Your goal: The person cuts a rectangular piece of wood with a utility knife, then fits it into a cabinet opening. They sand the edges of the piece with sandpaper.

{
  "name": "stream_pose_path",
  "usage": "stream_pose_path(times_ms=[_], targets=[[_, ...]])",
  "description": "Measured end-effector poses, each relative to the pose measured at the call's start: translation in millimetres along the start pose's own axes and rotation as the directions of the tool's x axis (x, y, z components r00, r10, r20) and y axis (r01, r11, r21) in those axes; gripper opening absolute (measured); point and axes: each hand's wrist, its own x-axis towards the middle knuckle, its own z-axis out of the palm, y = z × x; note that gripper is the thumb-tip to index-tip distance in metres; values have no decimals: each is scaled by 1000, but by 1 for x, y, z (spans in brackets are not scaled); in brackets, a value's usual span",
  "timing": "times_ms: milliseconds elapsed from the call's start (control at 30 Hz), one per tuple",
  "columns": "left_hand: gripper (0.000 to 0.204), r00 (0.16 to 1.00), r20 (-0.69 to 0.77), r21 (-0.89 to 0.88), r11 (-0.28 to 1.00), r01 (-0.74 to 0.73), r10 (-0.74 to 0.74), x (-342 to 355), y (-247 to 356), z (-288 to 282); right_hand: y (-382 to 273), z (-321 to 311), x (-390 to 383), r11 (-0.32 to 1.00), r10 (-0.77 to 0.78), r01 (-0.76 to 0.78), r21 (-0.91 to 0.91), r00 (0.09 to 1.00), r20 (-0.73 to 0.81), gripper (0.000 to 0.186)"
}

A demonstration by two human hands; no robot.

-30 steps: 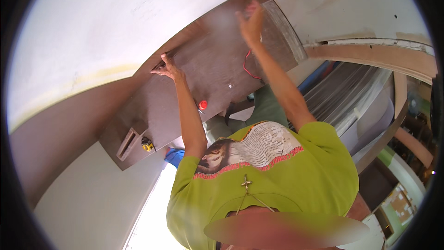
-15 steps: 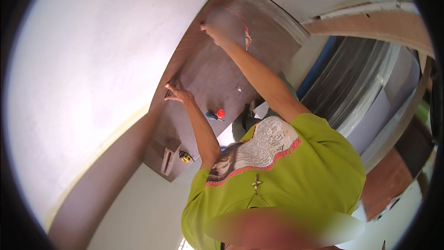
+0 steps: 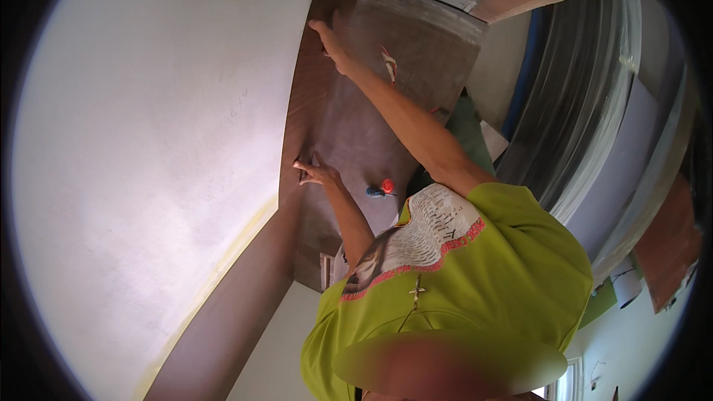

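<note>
Panel [image 3: 306,100]: brown, running as a band between the white wall [image 3: 171,104] and the desk [image 3: 368,115], right at both hands.
Left hand [image 3: 322,174]: laid at the panel, fingers spread wide, seemingly holding nothing.
Right hand [image 3: 336,52]: reaching farther along the same panel, fingers extended toward the wall border; cannot tell how wide, or whether gripping anything, from this angle.
Hand spacing: well apart along one length, probably to steady or press the panel evenly rather than at a single spot.
Red item [image 3: 388,185] and blue item [image 3: 375,192]: resting together on the desk near the body, likely kept there to be within reach yet off the panel side.
Red cable [image 3: 390,65]: lying loose with a pale piece, right of the right hand, apparently out of the way.
Slotted piece [image 3: 325,271]: at the near-left end, partly hidden behind the left arm.
Desk surface: dull brown, smudged, paler along the far end.
Room: yellowish along the white wall's lower edge; plastic-wrapped stack [image 3: 579,96] standing to the right; seemingly mid-refit.
</note>
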Motion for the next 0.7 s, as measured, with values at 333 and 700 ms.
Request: stream_pose_path(times_ms=[333,700], targets=[[145,999,-3,69,997,32,-32,0,1,-5,3,3,-2,992,-26,21,-121,999,-37,113],[141,999,48,89,996,7,-11,-7,8,-4,-61,-17,3,866,-143,39,-498,975,-172,105]])
